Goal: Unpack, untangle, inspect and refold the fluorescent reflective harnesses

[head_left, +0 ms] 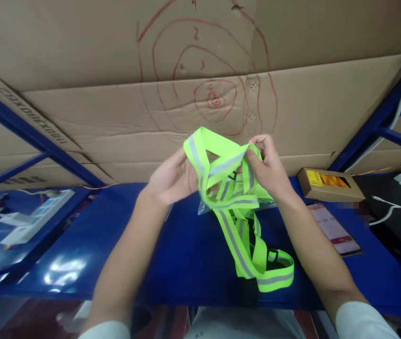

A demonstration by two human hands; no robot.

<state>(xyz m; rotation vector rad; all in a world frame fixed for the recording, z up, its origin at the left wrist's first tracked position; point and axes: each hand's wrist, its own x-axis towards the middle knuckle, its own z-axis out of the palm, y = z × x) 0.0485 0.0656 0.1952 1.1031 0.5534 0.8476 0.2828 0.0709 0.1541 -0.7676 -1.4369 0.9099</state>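
Note:
A neon-yellow reflective strap vest [237, 247] with grey stripes and black buckles hangs in loose loops between my hands. Its lower end comes down over the blue table. My left hand [175, 181] is at the left side of the upper loops, palm facing up and inward. The straps hide its fingertips, and it supports the loop there. On the right, my right hand [269, 165] pinches a folded strap between thumb and fingers. Behind the vest, part of a clear plastic bag [203, 207] shows on the table.
The blue tabletop [108, 230] meets a cardboard wall [115, 122] marked with red rings. At right lie a small cardboard box [331, 193], a phone [334, 228] and white cables [394, 207]. A white power strip [41, 219] is at left. Blue metal posts [55, 155] frame the sides.

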